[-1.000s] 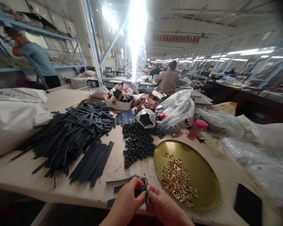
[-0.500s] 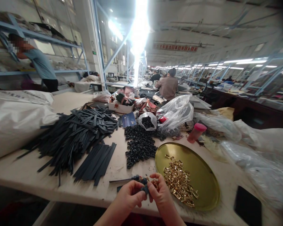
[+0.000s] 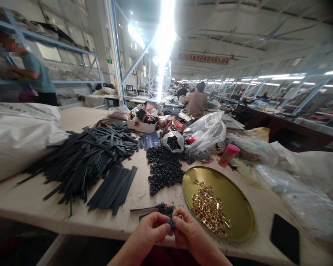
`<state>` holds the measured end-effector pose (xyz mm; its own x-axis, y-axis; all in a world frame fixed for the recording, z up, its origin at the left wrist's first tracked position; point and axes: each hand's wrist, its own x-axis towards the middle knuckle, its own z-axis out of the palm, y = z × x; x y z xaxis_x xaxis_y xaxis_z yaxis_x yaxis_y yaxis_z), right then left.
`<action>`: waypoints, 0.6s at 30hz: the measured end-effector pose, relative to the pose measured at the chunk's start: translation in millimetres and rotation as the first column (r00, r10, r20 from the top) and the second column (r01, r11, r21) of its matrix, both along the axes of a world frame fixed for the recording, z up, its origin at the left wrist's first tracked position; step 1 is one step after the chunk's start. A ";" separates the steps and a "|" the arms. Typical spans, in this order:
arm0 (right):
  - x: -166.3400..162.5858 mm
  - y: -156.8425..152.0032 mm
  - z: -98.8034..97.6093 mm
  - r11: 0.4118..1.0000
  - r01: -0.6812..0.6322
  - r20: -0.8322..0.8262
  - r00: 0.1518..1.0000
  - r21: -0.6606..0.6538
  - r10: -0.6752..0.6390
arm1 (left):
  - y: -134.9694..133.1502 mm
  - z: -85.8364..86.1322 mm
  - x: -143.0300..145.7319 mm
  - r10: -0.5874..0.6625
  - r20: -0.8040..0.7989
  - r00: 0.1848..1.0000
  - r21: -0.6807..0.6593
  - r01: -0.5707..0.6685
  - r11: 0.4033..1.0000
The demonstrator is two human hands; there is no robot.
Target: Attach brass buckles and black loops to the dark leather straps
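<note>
My left hand (image 3: 151,229) and my right hand (image 3: 186,229) meet at the table's front edge. Between them is a small dark strap piece (image 3: 170,223), pinched by the left thumb and fingers. The right fingertips press against its other side; part of it is hidden behind them. Just beyond my fingers lies a thin dark rod-like tool (image 3: 144,209), with a dark bundle at its right end. To the right stands a gold oval tray (image 3: 238,199), bearing a heap of gold metal buckles (image 3: 211,210). Black small loops (image 3: 165,170) are piled ahead of my hands.
Dark flat strips (image 3: 91,159) form a large heap at left, with a neater row (image 3: 112,188) before it. A pink-lidded jar (image 3: 229,155), clear plastic bags (image 3: 205,133) and a black phone (image 3: 285,238) lie to the right. A white sack (image 3: 19,140) borders the left.
My right index finger, raised before, has curled down and the right fingers have closed in on the dark piece. At far left, a person has turned and moved left. The view has shifted slightly.
</note>
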<state>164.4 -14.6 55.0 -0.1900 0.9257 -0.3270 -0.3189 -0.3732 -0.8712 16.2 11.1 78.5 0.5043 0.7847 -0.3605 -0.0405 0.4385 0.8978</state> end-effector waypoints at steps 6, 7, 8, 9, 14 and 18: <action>3.9 3.6 -9.6 0.924 -0.033 0.499 0.849 0.381 -0.175 | 7.6 -13.1 4.5 0.006 -0.102 0.995 0.007 -0.006 1.000; 5.5 5.9 -11.1 0.913 -0.047 0.537 0.820 0.405 -0.196 | 9.3 -12.6 5.3 0.007 -0.120 0.993 0.020 -0.005 1.000; 6.9 8.8 -12.7 0.921 -0.051 0.554 0.811 0.386 -0.187 | 11.0 -11.5 5.8 0.003 -0.128 0.992 0.036 0.001 0.999; 7.9 11.8 -14.5 0.940 -0.042 0.547 0.822 0.339 -0.161 | 12.7 -10.1 6.0 -0.010 -0.126 0.992 0.051 0.016 0.999; 8.8 21.6 -21.6 0.991 0.012 0.327 0.943 0.132 -0.055 | 19.4 -9.0 4.0 -0.079 -0.059 0.995 0.024 0.081 0.996; 11.6 19.3 -18.9 0.994 -0.025 0.147 0.989 0.103 0.010 | 21.5 -13.4 3.4 -0.069 -0.015 0.998 -0.036 0.068 0.997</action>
